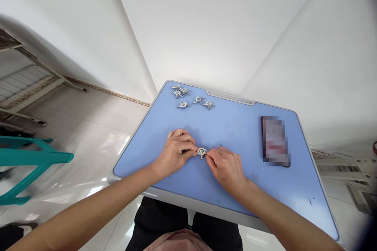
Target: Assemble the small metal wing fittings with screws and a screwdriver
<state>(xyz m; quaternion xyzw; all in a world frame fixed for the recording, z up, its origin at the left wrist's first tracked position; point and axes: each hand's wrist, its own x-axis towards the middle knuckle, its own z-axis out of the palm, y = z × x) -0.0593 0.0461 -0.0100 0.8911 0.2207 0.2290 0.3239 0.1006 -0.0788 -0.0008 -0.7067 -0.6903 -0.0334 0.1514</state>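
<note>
A small silver metal part (202, 153) with a flat, eared plate is held between my two hands above the blue table (235, 125). My left hand (180, 150) pinches its left end between thumb and fingertips. On its right side, the thumb and curled fingers of my right hand (224, 164) grip the other end. Several similar metal parts lie near the table's back edge, among them one (183, 104) at the left and another (208, 104) to its right.
A phone-like object (275, 141), partly pixelated, lies on the table's right side. A grooved ledge (229, 97) runs along the back edge, with white walls behind. On the floor at the left stands a teal stool (38, 157).
</note>
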